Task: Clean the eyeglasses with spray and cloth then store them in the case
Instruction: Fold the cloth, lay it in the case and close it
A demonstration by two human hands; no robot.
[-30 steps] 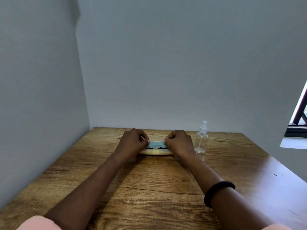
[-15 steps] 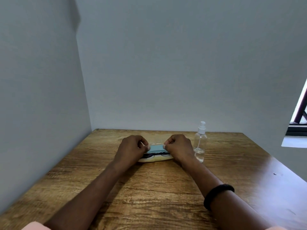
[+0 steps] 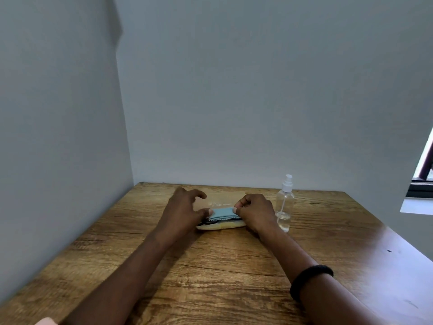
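Your R hand (image 3: 256, 211) pinches the cloth (image 3: 222, 213) at its right end, L hand (image 3: 182, 209) fingers loose & apart, thumb at its left end; cloth runs left-right over glasses (image 3: 206, 222) in the open case (image 3: 220, 225), between both hands.

Two arms reach in from the lower edge of the view, both bare up to the wrists. The left hand (image 3: 182, 212) and the right hand (image 3: 256, 212) are bare as well. Their fingers (image 3: 248, 201) end in short, pale nails, plainest on the two thumbs. Partway up the right forearm sits a thick black band (image 3: 309, 277), matt and snug against the arm; whether it is fabric or rubber cannot be told. At the lower left corner a small patch of pale pink sleeve (image 3: 45, 321) shows on the left arm, too little of it to tell its cut.
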